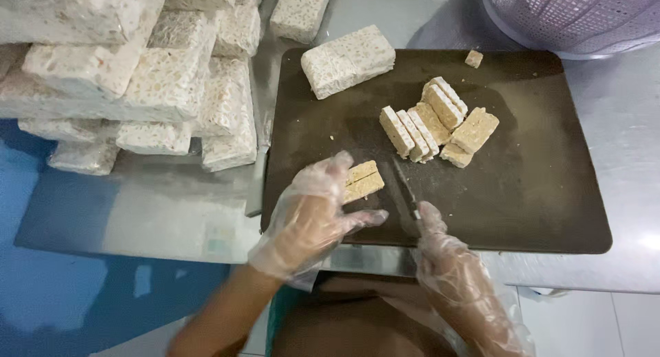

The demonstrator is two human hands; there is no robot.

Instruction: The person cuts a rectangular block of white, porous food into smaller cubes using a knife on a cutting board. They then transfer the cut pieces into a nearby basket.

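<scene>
While the gloved left hand (309, 216) pins a tempeh piece (362, 181) low on the cutting board (536, 192), the right hand (454, 274) grips what seems a knife (407, 192).

Bright even overhead light, glare on steel table (619, 123), soft shadows, slight blur on gloved hands

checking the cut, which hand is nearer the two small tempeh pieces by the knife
Left. The left hand has its fingers on the small tempeh pieces; the right hand holds the knife just beside them.
</scene>
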